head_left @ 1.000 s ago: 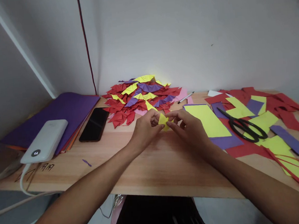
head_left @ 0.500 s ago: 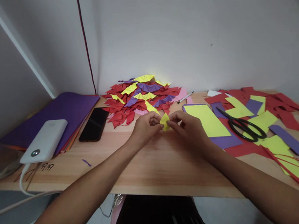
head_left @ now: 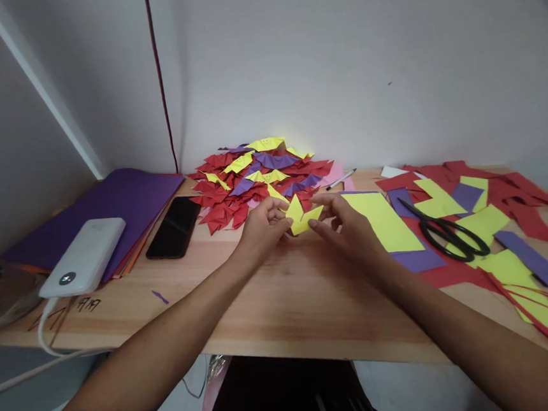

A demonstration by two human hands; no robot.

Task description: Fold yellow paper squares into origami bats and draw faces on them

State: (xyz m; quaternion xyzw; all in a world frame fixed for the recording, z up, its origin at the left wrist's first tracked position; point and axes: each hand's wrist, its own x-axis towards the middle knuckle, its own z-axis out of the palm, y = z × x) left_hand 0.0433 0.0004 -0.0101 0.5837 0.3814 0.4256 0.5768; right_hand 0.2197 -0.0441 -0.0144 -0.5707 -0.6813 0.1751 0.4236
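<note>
A small folded yellow paper (head_left: 300, 221) with pointed tips is held above the table, in front of the pile of folded papers (head_left: 262, 174). My left hand (head_left: 267, 224) pinches its left side between thumb and fingers. On the other side my right hand (head_left: 345, 221) has thumb and index finger spread apart around the right tip. Its thumb is at the lower edge of the paper; whether it touches I cannot tell. The pile behind is made of red, purple and yellow winged shapes, some yellow ones with drawn faces.
Right of my hands lie yellow sheets (head_left: 385, 221), black-handled scissors (head_left: 444, 232), paper scraps (head_left: 489, 218) and a pen (head_left: 341, 179). To the left are a phone (head_left: 173, 227), a white power bank (head_left: 84, 257) with a cable, and purple sheets (head_left: 124, 193).
The yellow paper has opened from a compact shape into one with spread points. My right thumb and index finger have parted, while my left hand keeps its pinch.
</note>
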